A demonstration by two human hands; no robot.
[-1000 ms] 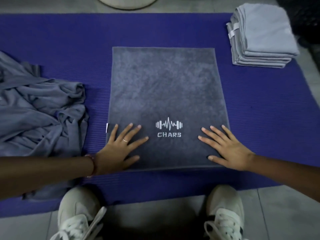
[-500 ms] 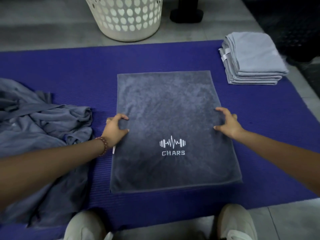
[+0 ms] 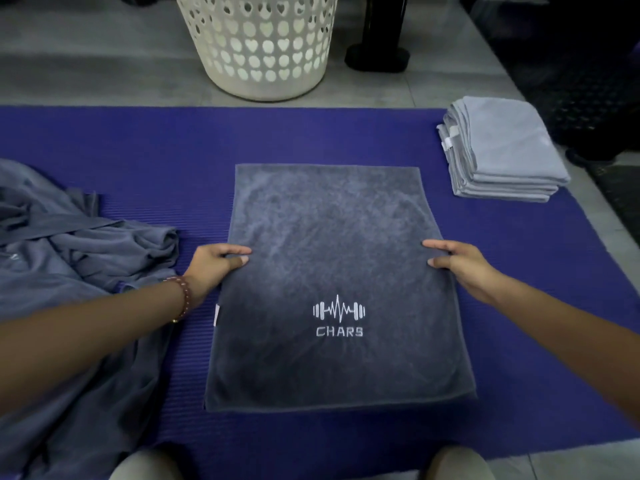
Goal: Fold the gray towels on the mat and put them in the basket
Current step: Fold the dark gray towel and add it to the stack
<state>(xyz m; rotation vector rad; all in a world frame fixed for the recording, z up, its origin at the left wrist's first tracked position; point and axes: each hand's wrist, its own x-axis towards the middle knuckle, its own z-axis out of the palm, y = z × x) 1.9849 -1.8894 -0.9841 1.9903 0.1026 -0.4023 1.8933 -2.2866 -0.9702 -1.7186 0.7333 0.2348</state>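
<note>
On mat (image 3: 311, 133), towel (image 3: 332, 230), sides in left hand (image 3: 211, 268), right hand (image 3: 460, 266) grip

Dark gray terry-cloth towel (image 3: 332, 244): fuzzy matt nap with brushed streaks; white logo (image 3: 339, 315) lies flat on nap. Purple-blue foam mat (image 3: 138, 140): matt, finely ribbed. White plastic basket with heart-shaped holes (image 3: 263, 46): smooth, faint sheen. Stack of light gray folded towels (image 3: 502, 150): thinner, smoother cloth, matt. Crumpled gray cloth heap (image 3: 69, 258): thin, soft, creased. Gray floor tiles (image 3: 86, 64): hard, smooth, dull. Reddish bead bracelet (image 3: 182, 296): glossy.
</note>
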